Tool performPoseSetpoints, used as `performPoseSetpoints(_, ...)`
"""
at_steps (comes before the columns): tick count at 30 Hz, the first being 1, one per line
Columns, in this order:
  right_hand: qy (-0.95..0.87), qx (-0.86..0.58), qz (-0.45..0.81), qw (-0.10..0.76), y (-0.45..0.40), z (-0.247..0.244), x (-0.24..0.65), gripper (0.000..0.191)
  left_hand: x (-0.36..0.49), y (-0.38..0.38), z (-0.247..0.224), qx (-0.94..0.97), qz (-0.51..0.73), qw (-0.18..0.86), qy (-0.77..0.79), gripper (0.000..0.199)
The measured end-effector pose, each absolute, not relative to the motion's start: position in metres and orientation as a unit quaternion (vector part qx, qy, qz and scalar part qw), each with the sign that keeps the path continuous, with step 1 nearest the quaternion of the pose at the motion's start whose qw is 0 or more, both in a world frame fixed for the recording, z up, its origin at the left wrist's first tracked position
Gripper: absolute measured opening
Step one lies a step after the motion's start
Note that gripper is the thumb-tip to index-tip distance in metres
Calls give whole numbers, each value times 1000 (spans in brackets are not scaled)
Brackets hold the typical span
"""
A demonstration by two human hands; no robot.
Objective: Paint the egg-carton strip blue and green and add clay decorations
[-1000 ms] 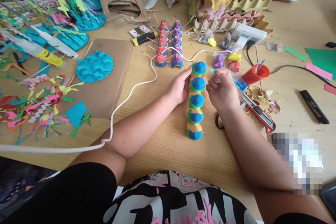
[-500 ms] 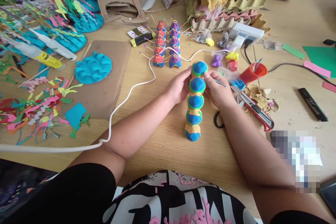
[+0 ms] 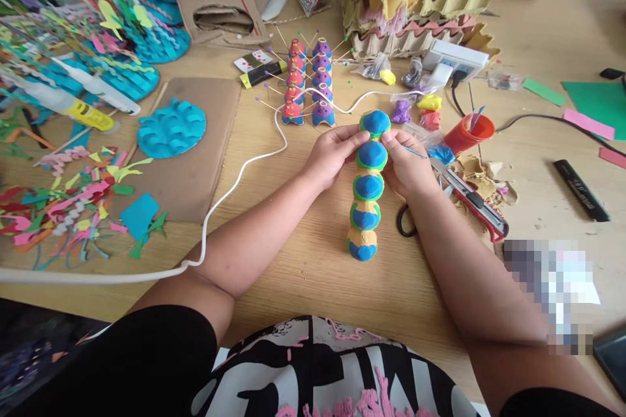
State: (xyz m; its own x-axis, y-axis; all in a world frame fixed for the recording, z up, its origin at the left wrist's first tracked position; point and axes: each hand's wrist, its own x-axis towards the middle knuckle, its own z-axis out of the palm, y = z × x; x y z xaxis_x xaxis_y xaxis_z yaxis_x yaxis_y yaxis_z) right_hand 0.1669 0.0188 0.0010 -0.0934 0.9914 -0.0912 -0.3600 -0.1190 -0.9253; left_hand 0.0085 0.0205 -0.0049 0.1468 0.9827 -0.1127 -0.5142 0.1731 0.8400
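while the person's left hand is gripping the far end of a five-bump strip from the left, the right hand is closing on that same end from the right. both thumbs are pressing near the joint between the first and second bumps, and the other fingers are partly hiding behind the strip. a thin blue stick is jutting out from the right hand. the strip is pointing from the hands back toward the person, over the bare middle of the table; whether its near end is touching the wood, i cannot tell. every bump is wearing blue on top, with green edging the farther ones and tan showing between.

beyond the left hand, a red row and a purple row of similar bumps are standing side by side, pins sticking out, with a white cord winding past them. near the right forearm, a utility knife is lying beside torn tan scraps, and an orange cup is holding thin blue sticks. purple, yellow and red lumps are sitting close together behind the cup. on the left, a blue bumpy disc is resting on brown cardboard.
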Motion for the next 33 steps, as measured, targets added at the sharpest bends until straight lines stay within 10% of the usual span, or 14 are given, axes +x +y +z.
performPoseSetpoints(33,-389,-367,672,512,21,1,170,56,5,25,-4,319,557,681,351,27)
